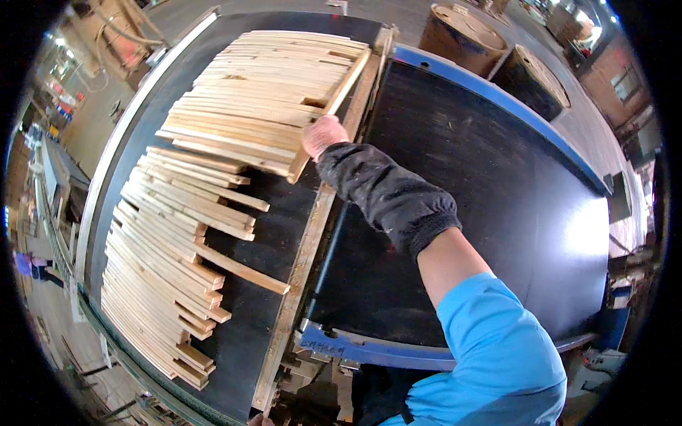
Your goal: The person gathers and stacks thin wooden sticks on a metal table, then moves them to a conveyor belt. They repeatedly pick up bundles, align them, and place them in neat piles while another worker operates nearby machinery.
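My right hand (325, 135), in a pale pinkish glove, is closed around a long wooden strip (347, 84). That strip lies slantwise along the right ends of the upper group of wooden slats (249, 92), which are packed side by side on the dark table. Nearer to me is a second group of slats (156, 263), whose right ends are uneven. One slat (241, 269) sticks out well past the others toward the wooden rail (298, 284). My left hand does not show.
Right of the rail stands a black, shiny panel (469, 199) with a blue frame (497, 89). A pale edge (142, 106) bounds the slat table on the left. Beyond the blue frame are two large round drums (465, 39) on the floor.
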The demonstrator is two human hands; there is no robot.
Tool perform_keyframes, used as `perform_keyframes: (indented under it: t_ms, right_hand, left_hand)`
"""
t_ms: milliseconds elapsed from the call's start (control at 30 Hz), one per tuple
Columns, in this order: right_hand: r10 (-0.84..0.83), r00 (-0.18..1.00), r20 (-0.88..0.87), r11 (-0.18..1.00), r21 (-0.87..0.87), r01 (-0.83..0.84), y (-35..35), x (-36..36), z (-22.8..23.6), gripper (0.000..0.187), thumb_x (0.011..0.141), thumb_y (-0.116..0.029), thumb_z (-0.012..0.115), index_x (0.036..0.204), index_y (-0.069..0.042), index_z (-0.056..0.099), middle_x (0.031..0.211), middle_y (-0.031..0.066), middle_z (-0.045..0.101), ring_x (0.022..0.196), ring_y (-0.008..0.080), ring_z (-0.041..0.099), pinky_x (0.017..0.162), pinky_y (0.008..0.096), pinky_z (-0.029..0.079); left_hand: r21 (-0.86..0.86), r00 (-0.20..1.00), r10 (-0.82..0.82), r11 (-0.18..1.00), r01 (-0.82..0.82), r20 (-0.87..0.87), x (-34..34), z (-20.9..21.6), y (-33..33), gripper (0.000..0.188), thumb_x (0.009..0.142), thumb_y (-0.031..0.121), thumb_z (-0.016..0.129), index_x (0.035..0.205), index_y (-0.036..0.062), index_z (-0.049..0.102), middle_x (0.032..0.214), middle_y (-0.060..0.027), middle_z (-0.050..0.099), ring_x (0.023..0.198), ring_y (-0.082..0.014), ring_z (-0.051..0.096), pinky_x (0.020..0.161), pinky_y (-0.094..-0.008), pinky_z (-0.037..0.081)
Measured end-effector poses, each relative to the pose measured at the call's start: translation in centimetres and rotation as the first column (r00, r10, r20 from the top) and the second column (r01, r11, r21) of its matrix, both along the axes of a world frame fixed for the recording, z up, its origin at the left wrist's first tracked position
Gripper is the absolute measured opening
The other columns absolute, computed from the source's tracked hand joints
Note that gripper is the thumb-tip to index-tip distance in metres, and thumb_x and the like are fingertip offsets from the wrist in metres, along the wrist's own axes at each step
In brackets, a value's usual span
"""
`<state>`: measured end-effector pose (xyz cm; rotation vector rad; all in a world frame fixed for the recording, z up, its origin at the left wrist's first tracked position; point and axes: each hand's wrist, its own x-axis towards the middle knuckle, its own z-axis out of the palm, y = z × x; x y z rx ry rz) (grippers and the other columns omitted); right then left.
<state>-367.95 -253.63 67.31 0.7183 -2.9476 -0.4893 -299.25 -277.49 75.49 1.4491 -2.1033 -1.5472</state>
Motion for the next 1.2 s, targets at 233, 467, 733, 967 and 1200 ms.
perform_keyframes:
  t_ms: [233,467,733,967,1200]
  right_hand:
    - [-0.059,0.991,-0.121,0.993,-0.107,0.046,0.4,-1.2,-3.0,0.026,0.091,-0.026,0.076,0.101,-0.003,0.083,0.093,0.0206,0.079,0.095,0.0408,0.077,0.088,0.0527,0.061]
    - [-0.222,0.953,0.207,0.670,-0.678,0.303,4.1,1.0,-2.6,0.032,0.097,-0.019,0.060,0.111,0.004,0.078,0.105,0.0300,0.076,0.101,0.0466,0.075,0.092,0.0552,0.060]
    - [-0.185,0.983,0.000,0.912,-0.372,0.172,11.0,-2.2,-1.5,0.030,0.099,-0.016,0.055,0.108,0.001,0.077,0.104,0.0309,0.074,0.104,0.0480,0.074,0.088,0.0513,0.063]
    - [-0.263,0.959,0.106,0.906,-0.313,0.283,8.0,-6.0,-1.2,0.032,0.105,-0.018,0.054,0.118,0.000,0.077,0.119,0.0289,0.074,0.113,0.0407,0.074,0.096,0.0494,0.060]
    - [-0.161,0.979,0.122,0.933,-0.304,0.191,4.2,-7.8,-3.2,0.036,0.101,-0.027,0.059,0.114,0.001,0.077,0.119,0.0265,0.075,0.114,0.0428,0.072,0.098,0.0501,0.059]
  left_hand:
    - [-0.203,0.893,-0.385,0.879,0.431,0.232,-10.7,0.1,1.9,0.020,0.084,0.006,0.079,0.102,-0.0024,0.074,0.103,-0.0113,0.072,0.092,-0.0202,0.068,0.084,-0.0349,0.056]
    - [-0.281,0.855,-0.515,0.831,0.480,-0.065,-24.7,-2.5,7.4,0.033,0.089,0.018,0.083,0.114,0.0019,0.070,0.099,-0.0089,0.071,0.088,-0.0198,0.069,0.079,-0.0350,0.056]
    - [-0.390,0.830,-0.344,0.759,0.521,0.439,-34.2,-4.8,8.2,0.064,0.077,0.057,0.088,0.107,0.0080,0.061,0.089,-0.0099,0.073,0.087,-0.0347,0.074,0.076,-0.0481,0.058]
    - [-0.470,0.890,-0.251,0.776,0.420,0.380,-34.7,-6.1,6.8,0.059,0.080,0.060,0.085,0.100,0.0070,0.065,0.083,-0.0132,0.074,0.082,-0.0388,0.074,0.074,-0.0503,0.057]
    - [-0.459,0.932,-0.177,0.831,0.313,0.315,-36.9,-6.8,3.7,0.056,0.090,0.062,0.074,0.094,0.0070,0.076,0.084,-0.0196,0.074,0.084,-0.0420,0.072,0.073,-0.0509,0.055]
